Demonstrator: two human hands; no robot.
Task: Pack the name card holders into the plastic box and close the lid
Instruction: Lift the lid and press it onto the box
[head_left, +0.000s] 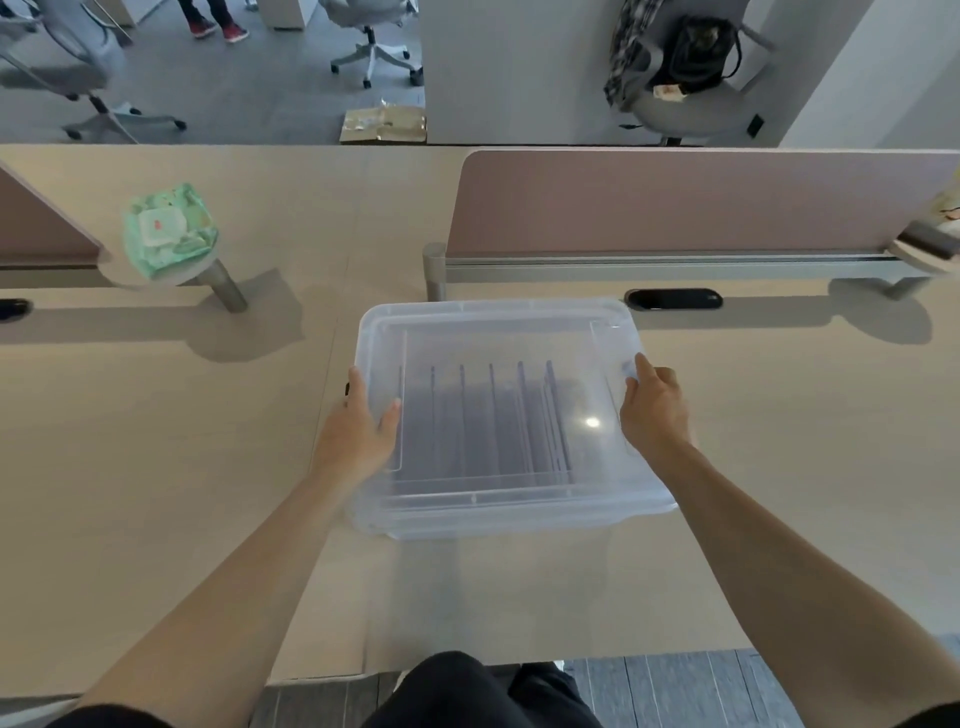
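Observation:
A clear plastic box (509, 519) stands on the beige desk in front of me with its translucent lid (493, 322) lying on top. Through the lid I see several clear name card holders (488, 421) standing in a row inside. My left hand (358, 431) grips the lid's left edge, thumb on top. My right hand (652, 410) grips the lid's right edge, fingers over the rim. Whether the lid is snapped down all round I cannot tell.
A pink divider panel (675, 202) runs behind the box on the right. A green pack of wipes (169, 228) sits on a small round stand at the back left. A black cable grommet (672, 300) lies just behind the box. Office chairs stand on the floor beyond.

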